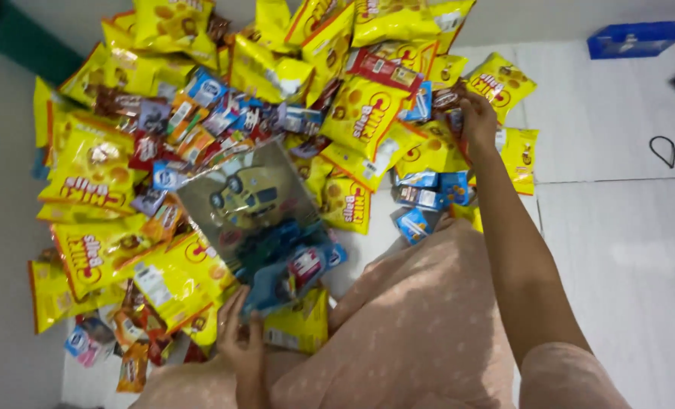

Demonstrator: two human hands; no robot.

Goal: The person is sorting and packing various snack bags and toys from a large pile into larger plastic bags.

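My left hand grips the lower edge of a clear plastic bag printed with a yellow car. The bag is tilted over the pile, and a few small blue and red packets show inside it. My right hand is stretched far out over the right side of the pile, back up and fingers curled down. Its fingertips rest at a small brown packet among yellow snack bags. The fingers hide whether they hold it.
A big heap of yellow snack bags and small colourful packets covers the white tiled floor. Small blue packets lie near my knee. A blue box and a black loop are on the right.
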